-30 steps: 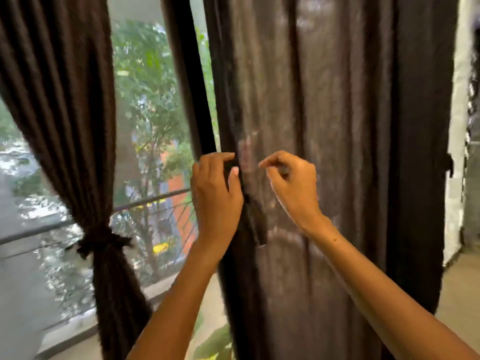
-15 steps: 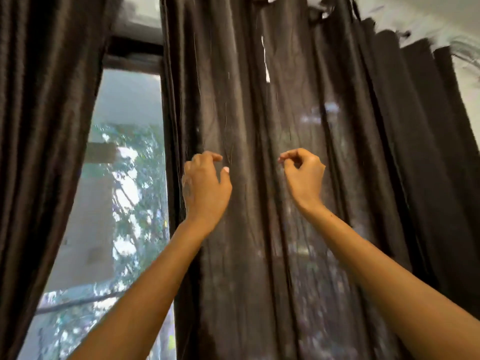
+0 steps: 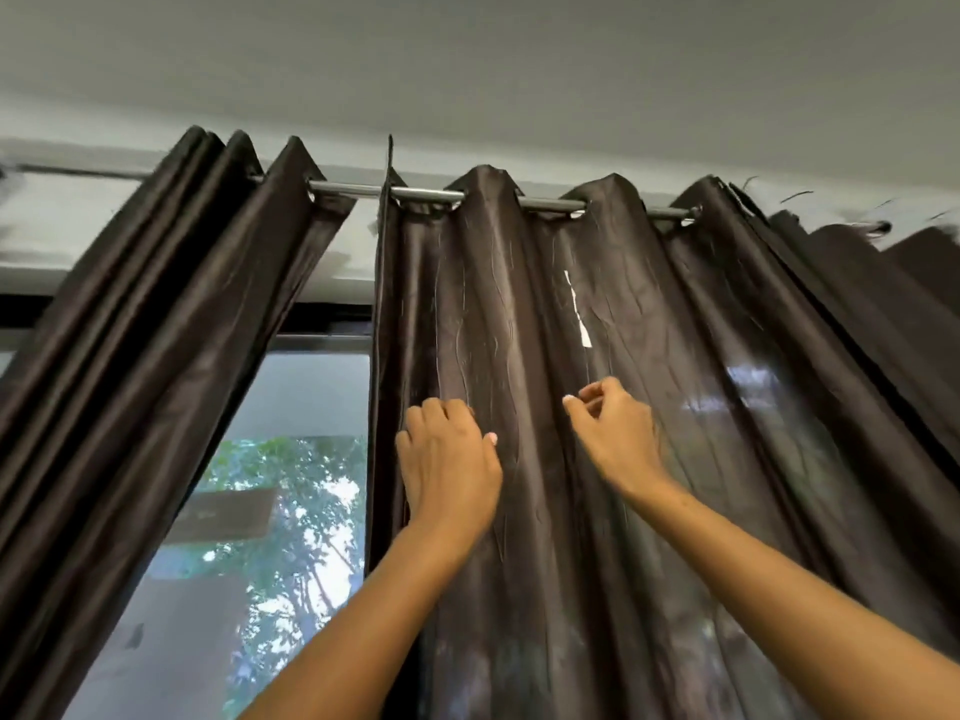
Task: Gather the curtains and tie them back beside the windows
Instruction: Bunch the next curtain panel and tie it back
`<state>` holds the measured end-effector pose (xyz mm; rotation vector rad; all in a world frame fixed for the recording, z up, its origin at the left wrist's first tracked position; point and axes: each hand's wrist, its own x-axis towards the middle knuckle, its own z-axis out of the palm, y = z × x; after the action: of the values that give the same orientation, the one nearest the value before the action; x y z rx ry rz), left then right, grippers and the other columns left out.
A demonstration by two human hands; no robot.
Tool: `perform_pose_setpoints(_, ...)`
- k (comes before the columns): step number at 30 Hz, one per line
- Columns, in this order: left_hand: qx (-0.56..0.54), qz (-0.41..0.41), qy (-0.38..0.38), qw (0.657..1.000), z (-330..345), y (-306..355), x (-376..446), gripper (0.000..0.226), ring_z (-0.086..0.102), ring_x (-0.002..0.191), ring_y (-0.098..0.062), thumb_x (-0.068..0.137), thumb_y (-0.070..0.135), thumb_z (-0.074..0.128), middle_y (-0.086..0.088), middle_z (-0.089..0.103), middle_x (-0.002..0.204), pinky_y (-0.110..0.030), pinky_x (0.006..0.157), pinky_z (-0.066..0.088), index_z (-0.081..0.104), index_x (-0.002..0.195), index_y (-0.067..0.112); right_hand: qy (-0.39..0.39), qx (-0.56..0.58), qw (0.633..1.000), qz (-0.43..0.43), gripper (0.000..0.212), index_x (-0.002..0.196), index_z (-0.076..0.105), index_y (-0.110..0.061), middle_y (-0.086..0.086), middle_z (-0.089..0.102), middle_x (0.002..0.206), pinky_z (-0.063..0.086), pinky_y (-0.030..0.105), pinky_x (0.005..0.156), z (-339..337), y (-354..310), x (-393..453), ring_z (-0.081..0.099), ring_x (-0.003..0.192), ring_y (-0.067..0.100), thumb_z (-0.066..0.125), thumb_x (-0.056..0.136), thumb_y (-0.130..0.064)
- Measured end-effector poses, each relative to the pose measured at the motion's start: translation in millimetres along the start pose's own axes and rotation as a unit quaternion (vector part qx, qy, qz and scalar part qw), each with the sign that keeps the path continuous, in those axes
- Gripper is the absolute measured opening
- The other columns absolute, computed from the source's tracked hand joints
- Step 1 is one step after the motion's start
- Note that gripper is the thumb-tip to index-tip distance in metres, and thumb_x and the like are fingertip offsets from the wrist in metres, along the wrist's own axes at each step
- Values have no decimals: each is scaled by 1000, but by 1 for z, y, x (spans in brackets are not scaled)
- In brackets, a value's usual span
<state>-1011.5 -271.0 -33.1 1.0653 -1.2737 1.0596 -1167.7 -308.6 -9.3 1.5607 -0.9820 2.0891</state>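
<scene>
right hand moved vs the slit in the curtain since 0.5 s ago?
Yes. The right hand has risen along the right curtain toward the pale slit, now sitting just below it; fingers curled, apparently pinching fabric.

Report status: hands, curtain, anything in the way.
Left hand and right hand both pinching folds of right curtain. Curtain spread along rod, not gathered. Nothing blocking.

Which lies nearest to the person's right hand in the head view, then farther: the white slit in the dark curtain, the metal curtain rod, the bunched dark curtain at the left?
From the right hand:
1. White slit in the dark brown curtain, just above the hand.
2. Silver metal curtain rod, higher, overhead.
3. Bunched dark brown curtain, far left beyond the window gap.
</scene>
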Motion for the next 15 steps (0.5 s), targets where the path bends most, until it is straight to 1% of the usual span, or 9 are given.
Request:
perform_pose_setpoints(2,62,1,-7,998,6,-2,7,35,35,118,-28,97,39,40,-13,39,135,-38,97,30,46,122,14,-33,-7,999,6,37,112,58,-11,4,65,103,49,39,83,8,5,10,60,99,27,56,91,-42)
perform_pose_setpoints(4,106,-13,-19,994,11,-3,14,40,25,128,-33,98,41,39,-24,17,149,-43,103,24,43,125,12,-47,-3,999,5,39,110,58,-12,6,66,104,49,41,86,16,8,19,61,100,28,57,89,-46)
perform_pose_setpoints(6,117,-35,-45,991,16,-4,21,49,12,136,-38,98,46,36,-29,-6,151,-48,107,18,38,133,12,-50,-10,999,-3,39,108,59,-14,6,67,104,49,43,87,23,9,25,61,102,28,58,88,-47)
perform_pose_setpoints(8,87,-68,-89,990,22,-3,28,61,0,139,-42,96,55,29,-32,-16,150,-54,109,13,27,144,17,-66,-19,998,-11,42,110,59,-14,7,67,106,49,42,87,31,11,30,61,102,27,58,88,-49)
perform_pose_setpoints(10,-9,-112,-144,983,29,2,32,68,-5,140,-44,93,62,26,-33,-14,150,-56,110,13,23,147,23,-88,-18,996,-19,50,114,58,-13,7,66,108,50,43,87,37,13,33,61,103,28,57,86,-55)
perform_pose_setpoints(12,-118,-148,-192,963,39,6,35,75,-4,140,-43,88,69,28,-34,-5,151,-56,110,14,22,148,26,-98,-24,995,-22,57,113,58,-14,8,66,107,50,42,85,42,15,35,61,102,30,55,83,-63)
perform_pose_setpoints(13,-159,-155,-213,952,45,8,35,80,-3,141,-42,84,73,30,-33,0,151,-56,110,13,20,149,27,-104,-28,994,-24,59,110,58,-14,8,66,105,49,39,82,44,17,36,61,100,30,53,83,-66)
perform_pose_setpoints(15,-208,-137,-236,939,57,10,35,95,3,143,-39,76,78,37,-25,12,154,-51,112,12,12,150,24,-125,-13,992,-22,57,104,60,-13,8,67,99,46,34,76,49,22,42,62,97,30,49,85,-65)
